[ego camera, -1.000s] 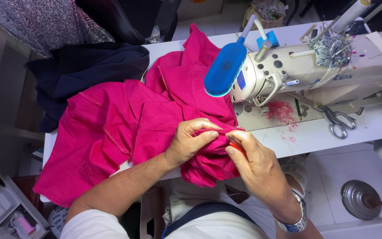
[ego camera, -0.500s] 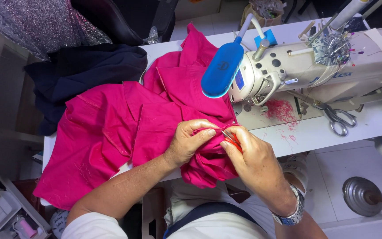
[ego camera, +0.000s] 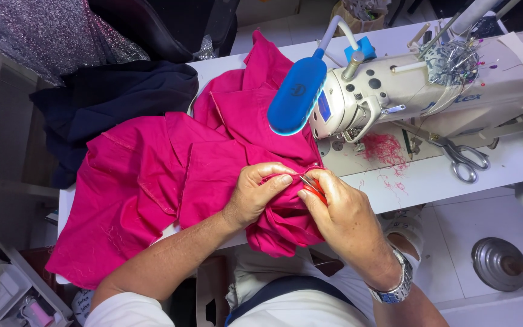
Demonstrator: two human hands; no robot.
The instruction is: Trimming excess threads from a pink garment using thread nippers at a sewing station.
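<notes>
white sewing table, machine at right. pink garment spread over table edge; left hand pinching fold taut, right hand gripping small red cutter at seam.

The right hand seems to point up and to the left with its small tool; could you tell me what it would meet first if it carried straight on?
Most likely the pink fabric bunched right at the tool's tip, then the left hand's fingers pinching that fold. The right hand is almost touching both, though depth is hard to judge.

Bright, even overhead light; sharp, soft shadows.
</notes>
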